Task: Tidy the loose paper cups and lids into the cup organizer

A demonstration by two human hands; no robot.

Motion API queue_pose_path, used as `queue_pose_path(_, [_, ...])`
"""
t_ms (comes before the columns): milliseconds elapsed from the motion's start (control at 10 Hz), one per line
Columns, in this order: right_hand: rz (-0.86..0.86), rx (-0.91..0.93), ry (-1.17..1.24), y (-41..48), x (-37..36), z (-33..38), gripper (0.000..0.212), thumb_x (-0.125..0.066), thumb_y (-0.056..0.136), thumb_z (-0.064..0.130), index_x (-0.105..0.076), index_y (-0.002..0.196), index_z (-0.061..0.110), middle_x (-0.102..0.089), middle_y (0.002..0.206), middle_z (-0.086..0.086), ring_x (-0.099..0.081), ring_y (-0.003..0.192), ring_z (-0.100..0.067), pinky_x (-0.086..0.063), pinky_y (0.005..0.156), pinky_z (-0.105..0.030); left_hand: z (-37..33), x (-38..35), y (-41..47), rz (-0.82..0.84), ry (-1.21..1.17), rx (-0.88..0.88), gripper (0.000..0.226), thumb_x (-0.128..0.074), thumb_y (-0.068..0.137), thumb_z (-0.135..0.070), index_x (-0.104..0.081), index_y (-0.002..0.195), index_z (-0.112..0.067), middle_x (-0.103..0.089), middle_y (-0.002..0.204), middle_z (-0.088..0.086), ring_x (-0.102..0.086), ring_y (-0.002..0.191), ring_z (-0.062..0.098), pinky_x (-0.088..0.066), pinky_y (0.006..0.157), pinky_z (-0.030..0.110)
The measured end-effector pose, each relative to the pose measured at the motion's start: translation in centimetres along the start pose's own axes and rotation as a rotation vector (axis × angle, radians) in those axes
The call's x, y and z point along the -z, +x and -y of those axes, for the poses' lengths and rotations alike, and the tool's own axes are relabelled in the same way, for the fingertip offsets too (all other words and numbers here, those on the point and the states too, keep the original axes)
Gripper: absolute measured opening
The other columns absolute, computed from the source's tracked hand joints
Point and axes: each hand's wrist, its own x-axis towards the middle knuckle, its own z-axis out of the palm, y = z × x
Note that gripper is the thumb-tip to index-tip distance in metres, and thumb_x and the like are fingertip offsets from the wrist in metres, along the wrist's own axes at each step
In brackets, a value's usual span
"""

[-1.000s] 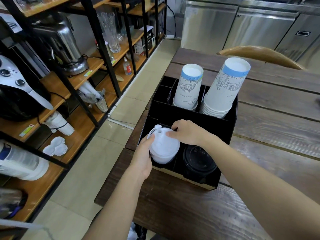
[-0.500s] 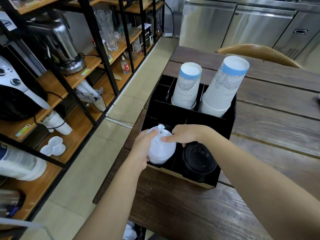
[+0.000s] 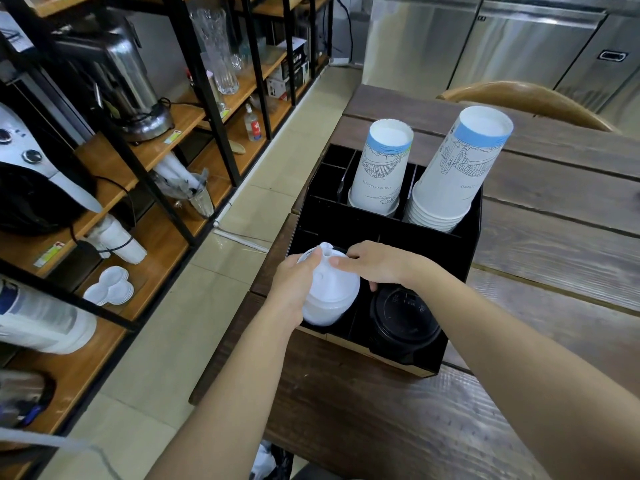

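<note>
**Both hands on the white lids at the organizer's front left slot**

A black cup organizer sits on a dark wooden tabletop, near the tabletop's left edge. A stack of white lids stands in its front left compartment, the top lid domed, with a small spout at its far side.

The left hand wraps the stack from the left: its palm lies against the side of the lids and its thumb reaches up over the dome toward the spout. The fingers on the far side of the stack are hidden, so how far they curl round cannot be told. The right hand comes in from the right with its fingers laid flat on the top of the dome, touching it; the lower fingers dip into the gap between the white stack and the neighbouring compartment. Between the two hands the stack is held from the side and from above.

Just right of it, in the front right compartment, lies a stack of black lids, untouched. In the rear row a single upside-down paper cup stands in the middle slot, and a taller stack of upside-down paper cups fills the right slot. The rear left slots look dark.

To the left, beyond a strip of tiled floor, runs a wooden shelf unit.
</note>
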Motion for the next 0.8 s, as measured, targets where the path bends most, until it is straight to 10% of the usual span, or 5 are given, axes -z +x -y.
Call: queue_pose_path(800, [-0.069,0.035,-0.024,0.2,0.8,-1.2,0.050,-0.043,0.090,0.054,-0.057,0.117,0.015,-0.066,0.083,-0.004,-0.065,0.067,-0.017,-0.048,0.068,-0.031,0.8,1.3,-1.8,-0.111,0.177,-0.221,0.012,-0.053,0.090,-0.029,-0.060,0.100,-0.027,-0.059,0.097,-0.006,-0.053,0.093,0.014,-0.042,0.066,0.026])
